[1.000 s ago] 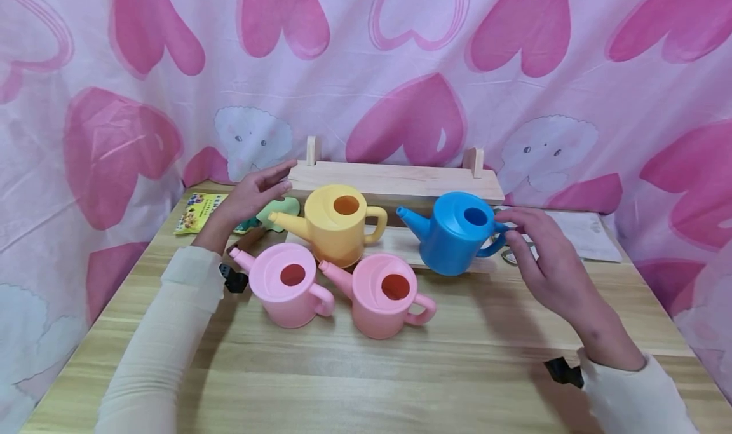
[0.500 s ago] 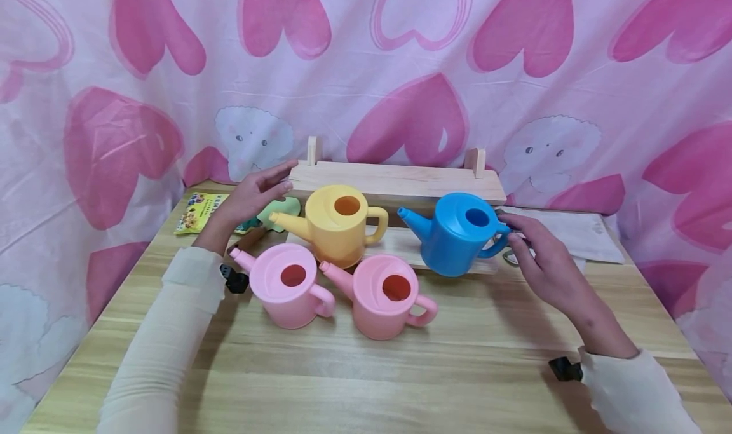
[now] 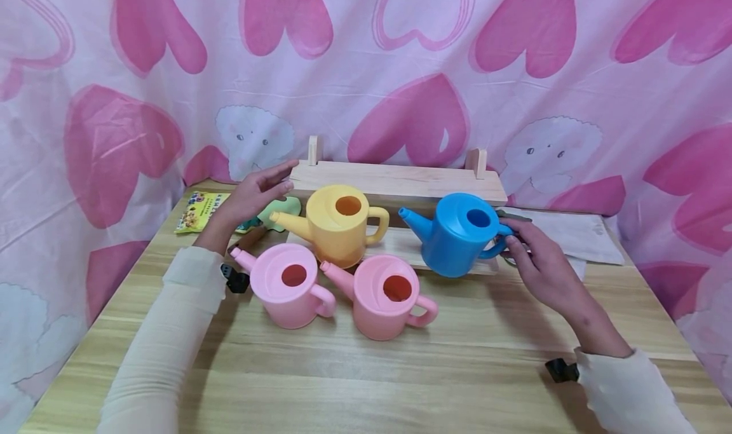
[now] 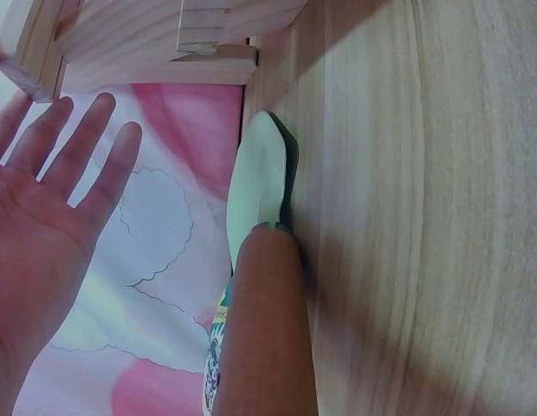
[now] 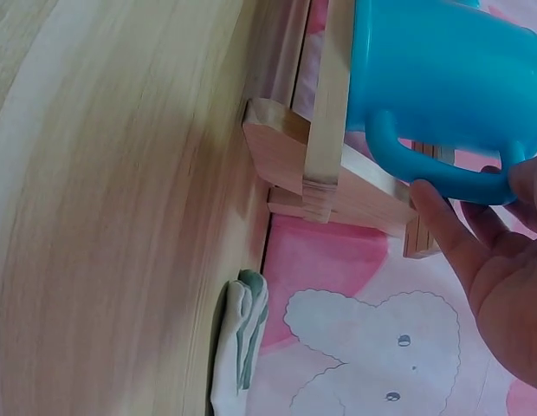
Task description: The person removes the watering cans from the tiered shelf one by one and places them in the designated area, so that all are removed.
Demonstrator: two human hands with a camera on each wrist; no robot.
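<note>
My right hand [image 3: 540, 259] holds the handle of a blue watering can [image 3: 457, 237], fingers and thumb on it in the right wrist view. The can stands on the lower board of a two-tier wooden shelf [image 3: 394, 178], its spout to the left. At the upper board's left end rests my left hand [image 3: 248, 196], fingers extended; the left wrist view shows the fingertips at the wood. Left of the blue can, a yellow watering can [image 3: 334, 237] stands on the lower board. A light pink watering can [image 3: 286, 304] and a darker pink watering can [image 3: 380, 313] stand in front.
Behind the left arm lie a yellow packet [image 3: 197, 211] and a small trowel with a brown handle [image 4: 270, 329] and pale green blade [image 4: 258, 169]. Folded white cloth [image 3: 589, 237] lies at the right. A heart-patterned curtain [image 3: 400, 33] hangs behind the wooden table [image 3: 366, 383].
My right hand's fingers have moved from touching the blue can's handle to curling round it. The blue can has barely shifted, and my left hand has stayed at the shelf.
</note>
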